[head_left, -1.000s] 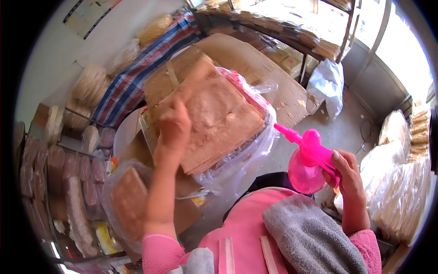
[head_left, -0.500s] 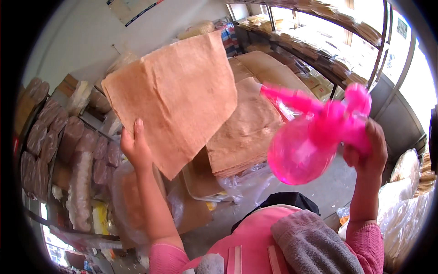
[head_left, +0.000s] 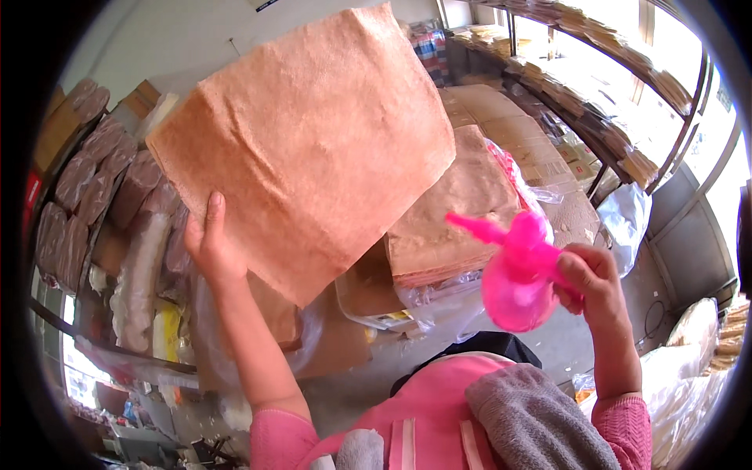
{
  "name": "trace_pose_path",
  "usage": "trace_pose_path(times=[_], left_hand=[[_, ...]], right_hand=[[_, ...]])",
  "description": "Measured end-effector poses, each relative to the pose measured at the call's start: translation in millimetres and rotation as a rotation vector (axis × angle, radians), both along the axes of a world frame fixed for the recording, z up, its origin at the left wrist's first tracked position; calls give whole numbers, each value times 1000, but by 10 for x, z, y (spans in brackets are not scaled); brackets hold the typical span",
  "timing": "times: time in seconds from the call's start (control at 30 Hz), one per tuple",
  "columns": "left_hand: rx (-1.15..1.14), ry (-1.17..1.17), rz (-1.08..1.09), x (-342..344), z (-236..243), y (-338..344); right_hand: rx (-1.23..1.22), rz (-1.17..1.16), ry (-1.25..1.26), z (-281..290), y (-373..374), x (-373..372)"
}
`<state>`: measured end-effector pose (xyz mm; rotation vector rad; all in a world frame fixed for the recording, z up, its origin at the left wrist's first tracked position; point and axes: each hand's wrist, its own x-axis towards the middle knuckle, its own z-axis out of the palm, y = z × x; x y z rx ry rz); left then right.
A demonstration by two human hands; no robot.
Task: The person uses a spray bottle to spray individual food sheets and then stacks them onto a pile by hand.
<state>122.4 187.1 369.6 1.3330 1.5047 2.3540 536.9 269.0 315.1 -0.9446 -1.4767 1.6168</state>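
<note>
In my left hand point(head_left: 215, 244) is a large, thin brown sheet point(head_left: 321, 149), gripped near its lower left edge with the thumb on the near face. The sheet is raised and tilted, its surface slightly rough and creased. My right hand point(head_left: 591, 280) is closed round the handle of a translucent pink spray bottle point(head_left: 517, 294) with a round body. Its long spout points left, toward the sheets. Beyond the bottle lies a stack of similar brown sheets point(head_left: 450, 223), partly covered by the raised sheet and resting on clear plastic.
Cardboard boxes point(head_left: 497, 110) stand behind the stack. Along the right wall, shelves point(head_left: 580, 106) carry flat packs. Plastic-wrapped bundles point(head_left: 133, 188) fill a rack at left. A white plastic bag point(head_left: 627, 223) hangs by the right shelving, and more wrapped goods point(head_left: 689, 352) lie at lower right.
The brown sheet has come up higher and shows broader to me. The spray bottle has moved lower and farther from me, its spout swinging down. My view has shifted somewhat.
</note>
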Motion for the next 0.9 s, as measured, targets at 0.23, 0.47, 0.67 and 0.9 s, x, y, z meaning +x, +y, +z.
trace_pose_path(times=[0.23,0.47,0.67,0.9], left_hand=[[-35,-27,52,51,-80,15],[-9,40,97,-275,-274,-286],[42,-52,100,-530,-304,-617],[30,-93,179,-911,-469,-978]], right_hand=[[-10,145,262,242,-157,-443],[-209,31,490,169,-110,-611],[-54,91,-3,133,-187,-883],[26,-94,250,313,-218,-1075]])
